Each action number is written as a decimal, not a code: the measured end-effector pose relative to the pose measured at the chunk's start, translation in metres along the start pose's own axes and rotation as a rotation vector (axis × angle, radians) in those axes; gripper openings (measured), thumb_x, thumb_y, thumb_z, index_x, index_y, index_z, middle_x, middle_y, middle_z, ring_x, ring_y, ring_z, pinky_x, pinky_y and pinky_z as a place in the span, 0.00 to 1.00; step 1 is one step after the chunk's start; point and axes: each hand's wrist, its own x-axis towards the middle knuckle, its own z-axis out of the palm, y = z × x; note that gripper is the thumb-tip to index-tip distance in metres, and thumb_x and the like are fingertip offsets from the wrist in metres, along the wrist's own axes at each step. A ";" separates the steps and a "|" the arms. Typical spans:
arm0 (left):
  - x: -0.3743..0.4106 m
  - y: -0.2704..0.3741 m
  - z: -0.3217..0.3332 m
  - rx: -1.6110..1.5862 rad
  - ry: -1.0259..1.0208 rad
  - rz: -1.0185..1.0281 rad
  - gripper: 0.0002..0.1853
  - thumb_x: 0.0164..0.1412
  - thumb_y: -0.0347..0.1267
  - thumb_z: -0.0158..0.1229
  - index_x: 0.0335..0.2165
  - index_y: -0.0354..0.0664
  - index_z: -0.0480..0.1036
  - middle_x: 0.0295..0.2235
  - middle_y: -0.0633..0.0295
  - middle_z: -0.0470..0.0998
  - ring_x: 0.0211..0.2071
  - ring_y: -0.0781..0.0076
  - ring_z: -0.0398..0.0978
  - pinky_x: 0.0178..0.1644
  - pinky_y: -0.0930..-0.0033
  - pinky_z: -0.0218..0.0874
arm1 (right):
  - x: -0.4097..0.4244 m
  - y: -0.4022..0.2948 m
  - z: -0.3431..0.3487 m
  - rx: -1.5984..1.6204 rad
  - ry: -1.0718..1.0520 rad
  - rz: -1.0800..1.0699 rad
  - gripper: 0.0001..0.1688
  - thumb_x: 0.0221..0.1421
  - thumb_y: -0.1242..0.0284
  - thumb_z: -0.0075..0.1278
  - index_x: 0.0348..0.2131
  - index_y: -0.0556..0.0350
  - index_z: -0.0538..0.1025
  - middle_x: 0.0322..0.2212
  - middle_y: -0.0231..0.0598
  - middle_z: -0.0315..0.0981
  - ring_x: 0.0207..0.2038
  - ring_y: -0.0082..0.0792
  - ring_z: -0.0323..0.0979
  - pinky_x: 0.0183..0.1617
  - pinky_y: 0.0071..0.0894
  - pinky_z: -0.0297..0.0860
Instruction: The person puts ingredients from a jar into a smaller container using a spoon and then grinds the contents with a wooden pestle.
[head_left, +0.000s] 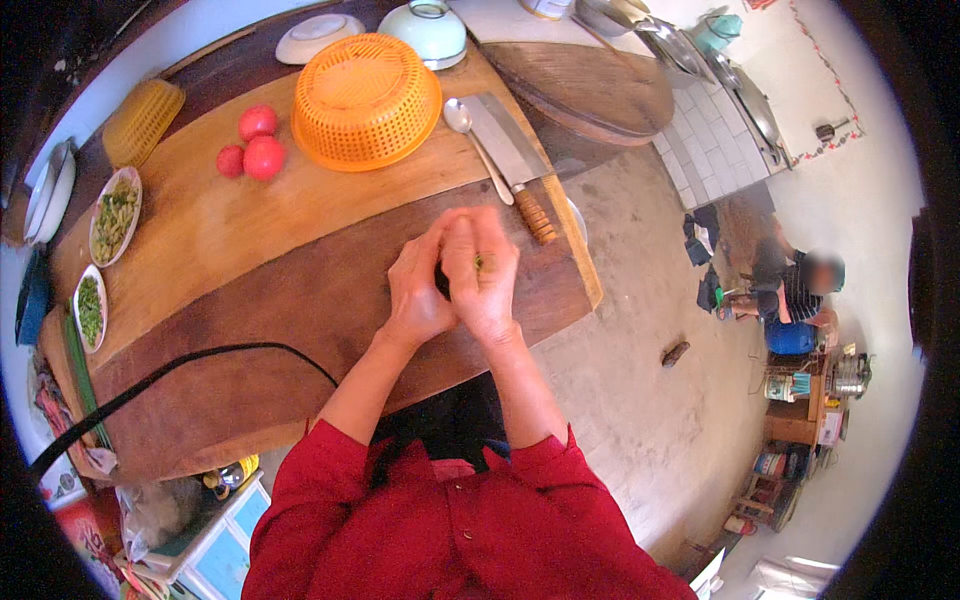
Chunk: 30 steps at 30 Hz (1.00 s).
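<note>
My left hand (417, 289) and my right hand (484, 281) are pressed together above the wooden tabletop (300, 292), fingers curled over each other. A small greenish spot shows at the right hand's fingers; whether it is food or something else is unclear, and whatever lies between the palms is hidden. Just beyond the hands lie a metal spoon (480, 154) and a cleaver (506, 139) with a ridged wooden handle. An upturned orange plastic basket (364, 105) sits farther back. To its left are three tomatoes (262, 157).
At left stand a plate of chopped vegetables (115, 217) and a dish of chopped greens (90, 311). A black cable (202, 352) arches over the table. Bowls (424, 34) and a round wooden board (585, 86) are at the back. A person (802, 289) sits at far right.
</note>
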 end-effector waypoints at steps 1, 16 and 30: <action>0.001 -0.003 0.002 0.027 -0.010 0.022 0.38 0.43 0.34 0.71 0.54 0.38 0.68 0.41 0.52 0.79 0.40 0.49 0.77 0.44 0.54 0.69 | 0.003 0.001 0.000 0.008 -0.006 -0.023 0.06 0.66 0.76 0.44 0.36 0.59 0.72 0.23 0.41 0.73 0.26 0.32 0.74 0.30 0.31 0.69; -0.001 -0.007 0.001 0.007 0.022 0.094 0.46 0.40 0.34 0.73 0.59 0.36 0.63 0.41 0.53 0.80 0.41 0.50 0.78 0.46 0.55 0.69 | -0.004 -0.003 -0.008 0.044 -0.012 0.045 0.05 0.66 0.77 0.43 0.36 0.59 0.71 0.23 0.48 0.75 0.25 0.45 0.78 0.28 0.35 0.71; -0.002 -0.002 -0.003 -0.013 -0.016 0.014 0.46 0.40 0.35 0.72 0.59 0.36 0.63 0.41 0.56 0.80 0.43 0.52 0.77 0.49 0.55 0.68 | -0.008 0.010 -0.004 0.159 0.077 -0.035 0.04 0.66 0.76 0.44 0.38 0.58 0.71 0.20 0.42 0.73 0.21 0.28 0.73 0.25 0.28 0.68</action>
